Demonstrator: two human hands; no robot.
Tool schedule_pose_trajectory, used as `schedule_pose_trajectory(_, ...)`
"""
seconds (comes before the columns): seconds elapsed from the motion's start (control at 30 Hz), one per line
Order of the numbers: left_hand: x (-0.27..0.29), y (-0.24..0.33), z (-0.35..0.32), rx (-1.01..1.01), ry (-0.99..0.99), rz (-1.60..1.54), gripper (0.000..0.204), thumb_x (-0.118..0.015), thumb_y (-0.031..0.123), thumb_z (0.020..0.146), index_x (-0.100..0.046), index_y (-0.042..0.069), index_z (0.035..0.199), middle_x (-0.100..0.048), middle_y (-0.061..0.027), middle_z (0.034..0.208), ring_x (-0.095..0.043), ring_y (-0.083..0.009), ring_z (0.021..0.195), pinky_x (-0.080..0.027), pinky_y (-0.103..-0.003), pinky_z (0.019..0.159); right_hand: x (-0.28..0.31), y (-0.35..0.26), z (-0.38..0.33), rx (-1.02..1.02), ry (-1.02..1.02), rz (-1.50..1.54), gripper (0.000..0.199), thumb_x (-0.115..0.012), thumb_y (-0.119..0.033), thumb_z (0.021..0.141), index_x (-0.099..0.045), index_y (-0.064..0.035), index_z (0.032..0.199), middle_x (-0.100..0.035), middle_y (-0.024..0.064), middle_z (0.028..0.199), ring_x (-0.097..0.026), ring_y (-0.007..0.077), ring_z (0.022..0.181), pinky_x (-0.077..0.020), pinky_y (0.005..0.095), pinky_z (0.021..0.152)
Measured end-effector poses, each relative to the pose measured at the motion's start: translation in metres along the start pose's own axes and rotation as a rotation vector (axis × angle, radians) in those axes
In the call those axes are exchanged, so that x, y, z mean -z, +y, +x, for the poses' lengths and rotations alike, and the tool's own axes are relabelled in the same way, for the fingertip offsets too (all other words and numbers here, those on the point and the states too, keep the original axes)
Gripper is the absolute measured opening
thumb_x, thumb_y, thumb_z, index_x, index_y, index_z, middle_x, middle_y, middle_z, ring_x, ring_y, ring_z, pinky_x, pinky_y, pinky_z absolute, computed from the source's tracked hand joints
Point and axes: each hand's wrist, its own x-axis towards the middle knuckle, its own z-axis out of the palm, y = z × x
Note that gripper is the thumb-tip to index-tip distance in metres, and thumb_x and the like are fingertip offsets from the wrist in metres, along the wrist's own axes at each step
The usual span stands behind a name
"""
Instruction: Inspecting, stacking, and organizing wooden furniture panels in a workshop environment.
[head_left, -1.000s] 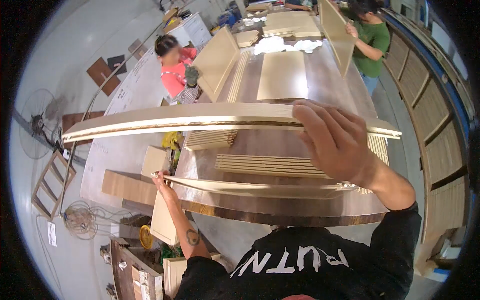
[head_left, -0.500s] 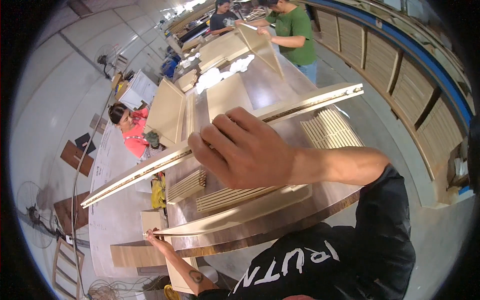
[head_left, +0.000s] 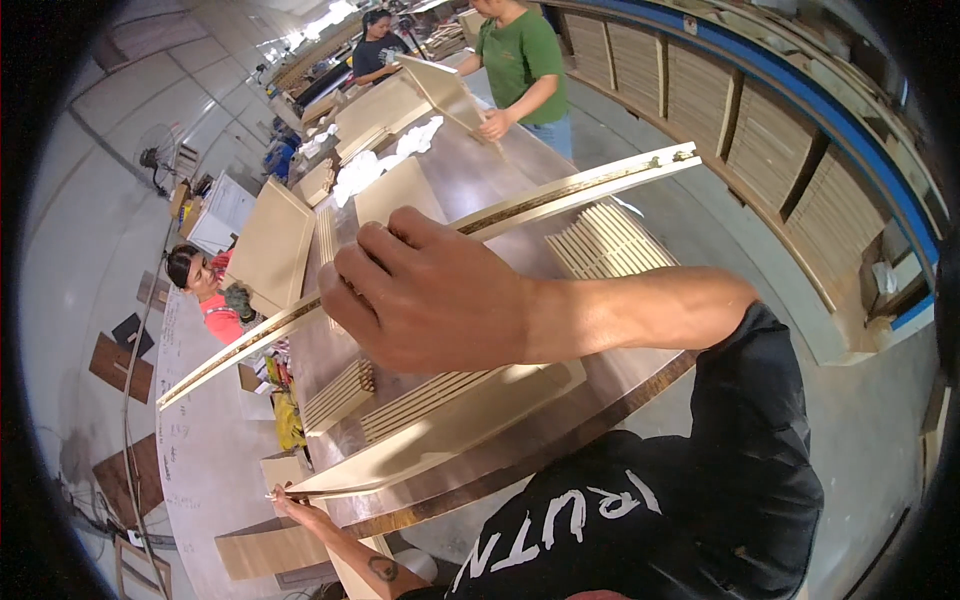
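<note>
My right hand is closed over a long pale wooden strip with a rough groove along its edge. The strip slants across the view, its far-right end raised, and hides part of the table behind it. At lower left, my left hand grips the near-left corner of a pale wooden panel. This panel leans along the table's near edge beneath my right hand. Whether strip and panel are joined cannot be told. Close behind the panel lie short slats in a bundle.
Another stack of slats lies at the right of the brown table. White cloths are farther back. A person in red holds a panel at left; a person in green handles one at the far end. Racked panels stand along the right.
The view has swung, so the surroundings sit farther left. Both hands keep their grip on the strip and panel. The green-shirted person's near hand has lowered along the far panel.
</note>
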Motion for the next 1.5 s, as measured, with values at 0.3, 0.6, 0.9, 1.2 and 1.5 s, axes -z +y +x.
schedule_pose_trajectory(0.3,-0.005,0.007,-0.008,-0.007,-0.028,0.021,0.062,-0.053,0.050,0.085,-0.044,0.006,0.127,-0.047,-0.0131,0.123,-0.046,-0.0266,0.113,-0.039,-0.040,0.092,0.006,0.003,0.001,-0.016,-0.179,-0.040,0.025,-0.060,-0.015,0.071,-0.059,0.0050,0.085,-0.061,0.0130,0.077,-0.058,0.0210,0.069,-0.0437,0.0306,0.060)
schedule_pose_trajectory(0.6,0.006,-0.004,-0.021,-0.101,-0.052,0.142,0.055,-0.044,0.043,0.092,-0.049,0.001,0.128,-0.050,-0.0160,0.128,-0.043,-0.0274,0.121,-0.031,-0.042,0.104,-0.018,0.025,-0.003,-0.548,-0.726,0.757,0.029,-0.061,-0.022,0.086,-0.055,-0.0037,0.107,-0.062,0.0113,0.085,-0.060,0.0269,0.081,-0.0478,0.0374,0.067)
schedule_pose_trajectory(0.9,-0.035,0.029,-0.044,-0.169,-0.009,0.014,0.048,-0.058,0.038,0.089,-0.047,0.001,0.116,-0.053,-0.0086,0.115,-0.045,-0.0186,0.109,-0.032,-0.031,0.098,-0.018,-0.008,-0.025,-0.705,-1.325,1.292,0.070,-0.088,-0.021,0.057,-0.057,0.0036,0.114,-0.061,0.0165,0.104,-0.060,0.0252,0.096,-0.0502,0.0371,0.082)
schedule_pose_trajectory(1.2,-0.013,0.006,-0.008,0.002,0.104,-0.238,0.078,-0.023,0.065,0.093,-0.058,-0.002,0.113,-0.058,-0.0099,0.110,-0.050,-0.0196,0.101,-0.035,-0.030,0.095,-0.049,-0.035,0.013,-0.653,-1.560,1.622,0.055,-0.064,-0.036,0.086,-0.055,0.0130,0.110,-0.064,0.0178,0.082,-0.065,0.0248,0.070,-0.0554,0.0377,0.065)
schedule_pose_trajectory(1.5,-0.025,0.030,-0.020,-0.036,0.085,-0.485,0.072,-0.025,0.060,0.095,-0.055,-0.002,0.116,-0.058,-0.0093,0.108,-0.050,-0.0174,0.100,-0.036,-0.029,0.095,-0.071,-0.061,0.021,-0.735,-1.682,1.593,0.060,-0.050,-0.047,0.092,-0.056,0.0116,0.101,-0.063,0.0218,0.082,-0.065,0.0306,0.068,-0.0571,0.0407,0.060)
